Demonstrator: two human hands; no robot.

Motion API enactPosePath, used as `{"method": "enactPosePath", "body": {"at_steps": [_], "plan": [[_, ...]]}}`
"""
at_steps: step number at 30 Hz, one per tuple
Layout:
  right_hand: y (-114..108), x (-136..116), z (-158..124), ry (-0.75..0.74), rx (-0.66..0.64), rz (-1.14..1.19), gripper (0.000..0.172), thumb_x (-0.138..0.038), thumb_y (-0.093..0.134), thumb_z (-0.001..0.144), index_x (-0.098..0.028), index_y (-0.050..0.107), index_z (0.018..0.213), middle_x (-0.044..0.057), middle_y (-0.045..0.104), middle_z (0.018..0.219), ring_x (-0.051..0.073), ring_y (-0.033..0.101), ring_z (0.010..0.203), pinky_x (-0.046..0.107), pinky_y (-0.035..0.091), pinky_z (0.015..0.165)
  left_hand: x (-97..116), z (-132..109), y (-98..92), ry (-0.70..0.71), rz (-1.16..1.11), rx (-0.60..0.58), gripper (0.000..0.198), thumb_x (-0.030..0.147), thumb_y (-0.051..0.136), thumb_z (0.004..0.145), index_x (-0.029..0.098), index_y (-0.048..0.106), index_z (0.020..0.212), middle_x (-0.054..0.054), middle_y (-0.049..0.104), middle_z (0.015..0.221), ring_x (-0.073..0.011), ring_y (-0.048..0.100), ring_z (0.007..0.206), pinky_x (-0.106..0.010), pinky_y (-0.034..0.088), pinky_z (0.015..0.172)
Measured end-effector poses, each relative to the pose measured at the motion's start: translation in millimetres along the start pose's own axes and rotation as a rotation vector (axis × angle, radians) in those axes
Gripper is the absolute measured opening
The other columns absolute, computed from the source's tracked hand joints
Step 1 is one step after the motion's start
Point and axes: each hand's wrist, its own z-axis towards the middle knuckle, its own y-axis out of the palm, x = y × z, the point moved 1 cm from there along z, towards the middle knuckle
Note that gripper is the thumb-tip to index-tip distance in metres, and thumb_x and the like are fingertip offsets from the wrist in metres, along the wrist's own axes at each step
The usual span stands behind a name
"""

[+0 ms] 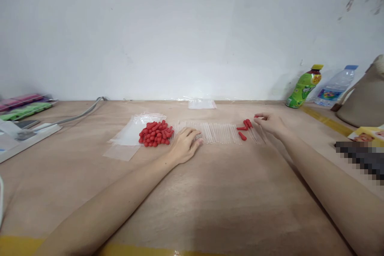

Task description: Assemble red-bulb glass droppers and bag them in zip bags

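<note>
My left hand point(186, 144) rests with its fingers loosely stretched over a row of clear thin tubes point(220, 133), palm down. Left of it is a heap of red rubber bulbs point(154, 134), partly on clear plastic bags point(126, 130). At the row's right end, my right hand point(270, 124) pinches a dropper point(256, 116), its red bulb at my fingertips and its clear tube slanting downward, blurred. Beside that hand lie droppers with red bulbs point(247, 123) joined to tubes. Loose red bulbs point(242, 136) lie just left of them.
A white packet point(202, 104) lies by the wall. At the back right stand a green bottle point(303, 87), a clear bottle point(336, 86) and a beige bag point(363, 94). On the left are a power strip point(45, 131) with a grey cable point(81, 117) and coloured packets point(27, 106).
</note>
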Motion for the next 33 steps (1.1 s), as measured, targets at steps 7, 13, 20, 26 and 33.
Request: {"method": "enactPosePath", "body": {"at_steps": [7,13,20,26,33], "plan": [[11.5,13.5,7.0,-0.046,-0.055,-0.182,0.043,-0.043,0.052,0.072,-0.015,0.061,0.103,0.009,0.065,0.086,0.019,0.06,0.072,0.027,0.045,0.063,2.0,-0.2,0.4,-0.001,-0.006,-0.001,0.026,0.031,0.04,0.086,0.017,0.055,0.103,-0.008,0.056,0.097,-0.0198,0.049,0.094,-0.034,0.043,0.081],[8.7,12.3,6.0,-0.004,-0.054,-0.211,0.043,-0.044,0.051,0.073,-0.013,0.061,0.101,0.01,0.064,0.09,0.02,0.059,0.075,0.027,0.044,0.062,4.0,1.3,-0.7,-0.03,0.048,-0.013,0.026,0.033,0.041,0.085,0.018,0.056,0.101,-0.008,0.057,0.097,-0.021,0.05,0.094,-0.036,0.042,0.08],[5.0,-7.9,-5.4,-0.178,0.043,-0.13,0.027,-0.038,0.049,0.073,-0.017,0.064,0.082,0.002,0.061,0.066,0.015,0.054,0.061,0.025,0.038,0.054,5.7,0.9,-2.0,-0.076,0.104,-0.023,0.027,0.034,0.042,0.085,0.018,0.056,0.101,-0.006,0.057,0.099,-0.0217,0.048,0.096,-0.038,0.04,0.081],[10.0,-25.5,-15.2,-0.554,-0.1,-0.31,0.021,-0.037,0.054,0.072,-0.022,0.068,0.075,0.003,0.058,0.069,0.016,0.053,0.07,0.027,0.039,0.063,6.3,0.8,-2.2,-0.077,0.114,-0.023,0.026,0.034,0.042,0.084,0.019,0.056,0.1,-0.006,0.057,0.098,-0.0219,0.048,0.096,-0.037,0.039,0.08],[12.1,-22.3,-12.8,-0.598,-0.129,-0.337,0.018,-0.036,0.056,0.071,-0.022,0.067,0.068,0.004,0.055,0.071,0.018,0.05,0.078,0.029,0.039,0.069,6.2,1.3,-3.6,-0.135,0.212,0.049,0.02,0.031,0.044,0.083,0.02,0.057,0.092,-0.005,0.058,0.096,-0.0228,0.047,0.094,-0.039,0.034,0.08]]}}
